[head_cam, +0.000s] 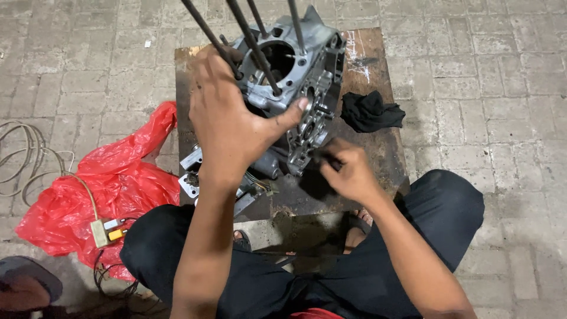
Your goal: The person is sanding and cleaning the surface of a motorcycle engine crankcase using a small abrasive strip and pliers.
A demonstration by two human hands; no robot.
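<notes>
A grey metal engine case (295,77) with long dark studs (254,41) sticking up stands on a small stained wooden table (378,147). My left hand (230,118) rests on the case's near left side, thumb pressed against its edge. My right hand (345,171) is closed on a dark cloth (316,180) held against the case's lower front face. What lies under the cloth is hidden.
A second black rag (369,111) lies on the table's right part. Small metal parts (190,183) sit at the table's left front corner. A red plastic bag (112,183), a switch box (106,231) and looped cables (26,156) lie on the paved ground to the left.
</notes>
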